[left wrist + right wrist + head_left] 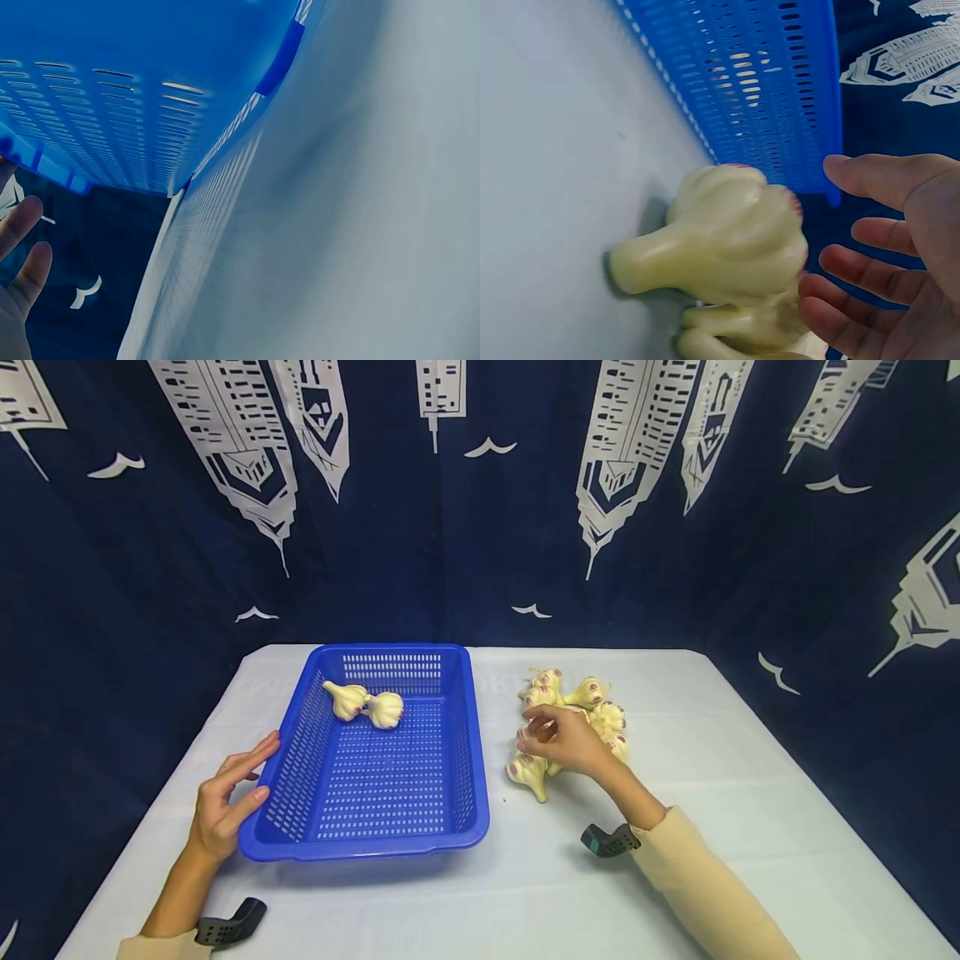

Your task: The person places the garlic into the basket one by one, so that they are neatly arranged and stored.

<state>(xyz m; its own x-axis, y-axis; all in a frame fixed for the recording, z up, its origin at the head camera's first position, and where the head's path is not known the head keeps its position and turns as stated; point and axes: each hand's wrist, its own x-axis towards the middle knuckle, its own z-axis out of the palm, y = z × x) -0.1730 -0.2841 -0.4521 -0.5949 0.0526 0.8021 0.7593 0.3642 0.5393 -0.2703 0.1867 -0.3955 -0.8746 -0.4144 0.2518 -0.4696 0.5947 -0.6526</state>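
The right hand (pixel 572 739), half open and empty, hovers at the garlic (pixel 607 718) right of the basket (pixel 367 848); best curl fingers round one bulb's body. The left hand (pixel 220 806), fingers nearly straight, touches the left rim.

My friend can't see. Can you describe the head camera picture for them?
A person's right hand is over a pile of garlic, and the left hand rests at the edge of a blue basket with two garlic bulbs inside. Behind the white table hangs a blue cloth with white buildings.
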